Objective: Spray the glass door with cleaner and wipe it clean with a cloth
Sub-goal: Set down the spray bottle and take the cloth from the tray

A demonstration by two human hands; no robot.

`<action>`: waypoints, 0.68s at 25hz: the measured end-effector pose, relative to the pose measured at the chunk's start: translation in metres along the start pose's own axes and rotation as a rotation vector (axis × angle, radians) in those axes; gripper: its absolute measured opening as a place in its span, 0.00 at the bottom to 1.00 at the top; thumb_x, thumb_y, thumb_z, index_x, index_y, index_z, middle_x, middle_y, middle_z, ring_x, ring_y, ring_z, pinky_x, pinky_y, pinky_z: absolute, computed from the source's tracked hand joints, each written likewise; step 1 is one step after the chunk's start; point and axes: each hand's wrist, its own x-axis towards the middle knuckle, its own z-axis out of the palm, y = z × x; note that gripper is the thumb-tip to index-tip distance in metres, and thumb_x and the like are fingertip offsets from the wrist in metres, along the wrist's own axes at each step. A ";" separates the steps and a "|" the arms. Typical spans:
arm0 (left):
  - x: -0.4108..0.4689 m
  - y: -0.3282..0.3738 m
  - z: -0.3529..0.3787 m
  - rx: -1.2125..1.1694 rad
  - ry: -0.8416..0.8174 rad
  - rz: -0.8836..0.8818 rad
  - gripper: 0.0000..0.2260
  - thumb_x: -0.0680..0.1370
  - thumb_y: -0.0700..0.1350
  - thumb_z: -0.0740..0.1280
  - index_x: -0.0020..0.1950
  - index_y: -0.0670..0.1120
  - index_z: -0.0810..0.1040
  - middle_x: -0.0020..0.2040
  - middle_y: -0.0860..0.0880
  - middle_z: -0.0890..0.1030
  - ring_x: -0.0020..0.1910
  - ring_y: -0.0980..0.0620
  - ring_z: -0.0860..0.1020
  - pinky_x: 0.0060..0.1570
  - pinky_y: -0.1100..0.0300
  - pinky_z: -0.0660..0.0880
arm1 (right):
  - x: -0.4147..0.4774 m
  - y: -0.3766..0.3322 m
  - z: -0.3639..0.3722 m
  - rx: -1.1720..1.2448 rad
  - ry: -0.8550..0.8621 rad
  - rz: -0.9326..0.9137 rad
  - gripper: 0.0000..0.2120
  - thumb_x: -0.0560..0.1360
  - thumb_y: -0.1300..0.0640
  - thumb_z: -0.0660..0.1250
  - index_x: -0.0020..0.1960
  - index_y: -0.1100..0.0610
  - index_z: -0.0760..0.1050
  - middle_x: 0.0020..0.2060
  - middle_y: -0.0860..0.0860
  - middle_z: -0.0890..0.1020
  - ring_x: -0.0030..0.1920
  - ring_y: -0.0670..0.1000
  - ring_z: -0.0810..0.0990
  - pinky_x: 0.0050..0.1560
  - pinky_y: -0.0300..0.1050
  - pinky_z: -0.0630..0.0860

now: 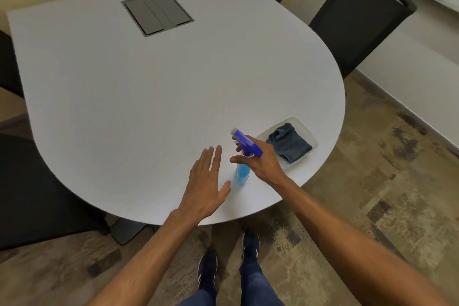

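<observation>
In the head view, the task looks barely begun. No glass door shows anywhere in the picture, so nothing can have been sprayed or wiped as far as can be seen. The spray bottle [241, 173], with blue liquid in a clear body and a blue trigger head, is upright at about 5 o'clock on the pale rounded worktop [149, 82], close to the near edge. Its base looks to be on the surface, though I cannot tell whether it has just lifted off. The right hand [264, 163] grips it from the 3 o'clock side, its fingers [234, 159] curled round the neck under the trigger head. The left hand [206, 181] lies at 9 o'clock of the bottle, near it but apart. Its fingers are straight and spread and hold nothing, and whether the palm touches the worktop I cannot tell. The blue cloth [289, 144] lies crumpled on a shallow clear tray [303, 129] at 2 o'clock of the bottle, just beyond the right hand and untouched. By my judgement only the taking of the bottle is in hand. Picking up the cloth, going to the door, spraying and wiping are all left to do.
</observation>
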 end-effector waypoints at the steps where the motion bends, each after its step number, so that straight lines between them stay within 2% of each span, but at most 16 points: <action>1: 0.005 0.000 0.003 0.000 -0.003 -0.022 0.38 0.83 0.59 0.60 0.82 0.53 0.37 0.84 0.50 0.39 0.83 0.49 0.42 0.82 0.47 0.46 | 0.004 0.004 -0.001 0.005 -0.007 0.006 0.22 0.72 0.53 0.79 0.63 0.53 0.78 0.45 0.41 0.81 0.44 0.34 0.80 0.43 0.26 0.77; 6: 0.021 0.005 0.015 0.008 -0.015 -0.106 0.38 0.83 0.59 0.60 0.82 0.52 0.38 0.84 0.49 0.40 0.84 0.49 0.42 0.82 0.48 0.45 | 0.020 0.020 -0.005 0.036 -0.040 0.033 0.21 0.72 0.54 0.79 0.61 0.49 0.76 0.45 0.38 0.81 0.46 0.33 0.81 0.42 0.25 0.76; 17: 0.030 0.011 0.027 -0.004 -0.036 -0.150 0.37 0.83 0.58 0.60 0.83 0.51 0.39 0.84 0.49 0.41 0.84 0.49 0.42 0.82 0.49 0.45 | 0.026 0.032 -0.010 0.057 -0.071 0.017 0.23 0.73 0.54 0.78 0.63 0.46 0.72 0.48 0.35 0.79 0.50 0.31 0.80 0.43 0.23 0.75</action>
